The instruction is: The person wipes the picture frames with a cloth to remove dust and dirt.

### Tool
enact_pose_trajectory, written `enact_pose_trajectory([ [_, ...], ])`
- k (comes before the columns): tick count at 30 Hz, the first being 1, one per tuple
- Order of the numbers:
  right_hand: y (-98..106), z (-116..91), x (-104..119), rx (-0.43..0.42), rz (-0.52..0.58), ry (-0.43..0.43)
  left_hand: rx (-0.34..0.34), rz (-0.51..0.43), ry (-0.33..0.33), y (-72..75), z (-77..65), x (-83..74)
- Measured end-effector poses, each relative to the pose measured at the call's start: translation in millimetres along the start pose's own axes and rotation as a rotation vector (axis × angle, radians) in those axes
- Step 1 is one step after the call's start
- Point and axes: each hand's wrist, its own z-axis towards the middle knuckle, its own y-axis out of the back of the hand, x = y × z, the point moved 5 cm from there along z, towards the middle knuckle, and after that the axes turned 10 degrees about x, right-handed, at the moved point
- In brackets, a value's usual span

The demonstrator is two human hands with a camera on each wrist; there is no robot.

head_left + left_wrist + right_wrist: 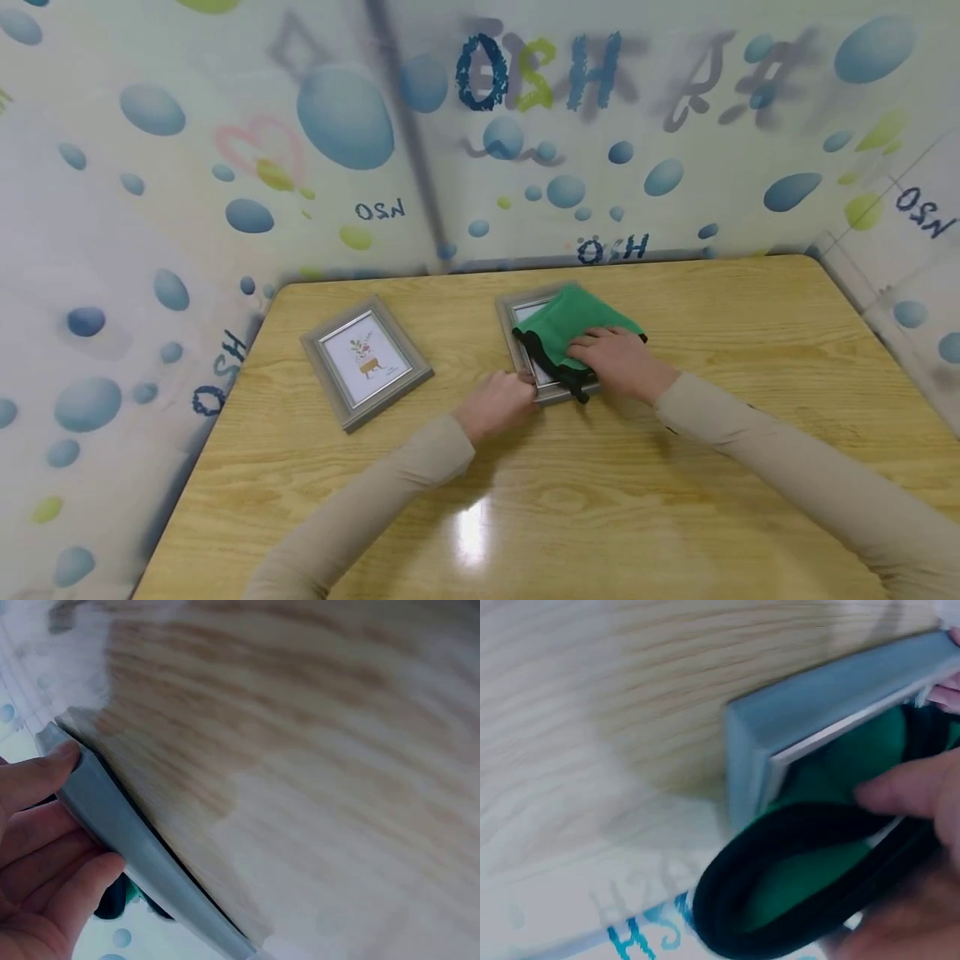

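Observation:
A grey picture frame (510, 321) lies on the wooden table, much of its face hidden by a green cloth with black edging (562, 321). At the frame's near left corner is my left hand (497, 406), its thumb and fingers gripping the border; the left wrist view shows fingertips (64, 754) against the grey edge (135, 817). My right hand (621, 360) holds the cloth down over the frame's right part. In the right wrist view its thumb (907, 787) presses the cloth inside the border, and a loose fold (780, 885) hangs past the edge.
A second grey frame (330, 367) with a small plant drawing lies face up to the left. Behind the wooden table (675, 517) is a wall (450, 192) printed with blue and green drops and letters.

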Motion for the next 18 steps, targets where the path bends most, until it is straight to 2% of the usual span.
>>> enact_pose_trajectory([
  [3, 0, -7, 0, -0.012, -0.087, -0.092, -0.006, 0.015, 0.003, 0.2, 0.5, -1.1],
  [5, 0, -9, 2, -0.054, -0.088, -0.112, -0.007, 0.02, 0.007, -0.2, 0.8, -1.7],
  [8, 3, -7, 8, -0.101, 0.012, -0.11, -0.019, 0.004, 0.014, -1.0, 1.3, -1.8],
  [10, 5, -3, 11, -0.084, 0.122, -0.091, -0.036, -0.039, 0.01, -2.6, 1.8, -0.1],
  [12, 6, 0, 13, -0.049, 0.225, -0.08, -0.058, -0.147, -0.008, -3.6, 1.6, 4.2],
  [14, 6, 3, 15, -0.017, 0.285, -0.075, -0.078, -0.315, -0.05, -4.0, 1.1, 11.9],
  [16, 5, 4, 16, 0.001, 0.304, -0.077, -0.085, -0.484, -0.11, -2.8, 0.9, 22.0],
  [18, 3, 5, 18, 0.003, 0.291, -0.076, -0.057, -0.606, -0.153, 1.0, 1.9, 33.7],
])
